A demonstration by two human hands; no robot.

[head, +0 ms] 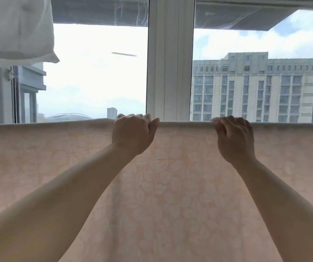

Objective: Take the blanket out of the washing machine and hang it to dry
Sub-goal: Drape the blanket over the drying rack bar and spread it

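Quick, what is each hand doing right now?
Left hand: fingers curled over the top edge of the blanket, gripping it.
Right hand: grips the same edge.

A pale peach blanket [180, 186] with a faint flower pattern hangs spread wide, its top edge folded over a straight horizontal support that the cloth hides from view. The fold runs level across the whole width in front of a window [170, 59]. On that top edge rest a left hand [134, 133] and a right hand [234, 137], fingers curled over it.
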